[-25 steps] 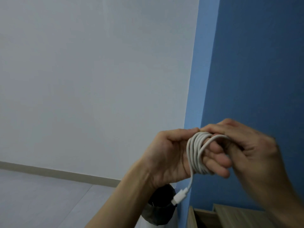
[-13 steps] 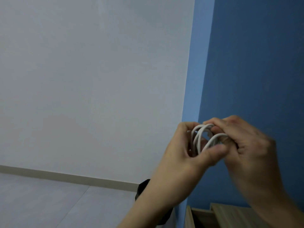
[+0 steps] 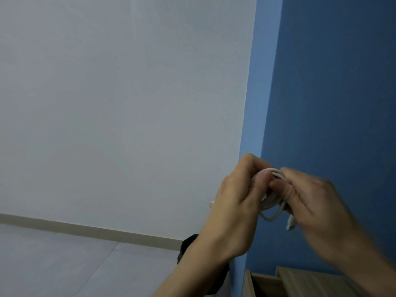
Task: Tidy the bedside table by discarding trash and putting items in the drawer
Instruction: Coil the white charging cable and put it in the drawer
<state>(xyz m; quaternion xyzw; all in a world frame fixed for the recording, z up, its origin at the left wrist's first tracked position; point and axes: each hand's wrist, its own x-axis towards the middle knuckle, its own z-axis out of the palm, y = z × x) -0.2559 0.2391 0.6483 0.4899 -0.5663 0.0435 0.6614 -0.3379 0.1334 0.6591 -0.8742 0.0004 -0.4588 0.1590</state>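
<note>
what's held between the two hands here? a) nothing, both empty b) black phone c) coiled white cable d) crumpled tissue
c: the left hand and the right hand both grip the loops of a white cable between them, and its plug dangles just below the right hand.

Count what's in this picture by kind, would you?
Hands: 2, left hand and right hand.
Cables: 1, white cable, coiled, gripped by both hands.
Dark object behind the left forearm: 1, unclear what.
Wooden furniture piece: 1.
Total: 5.
</note>
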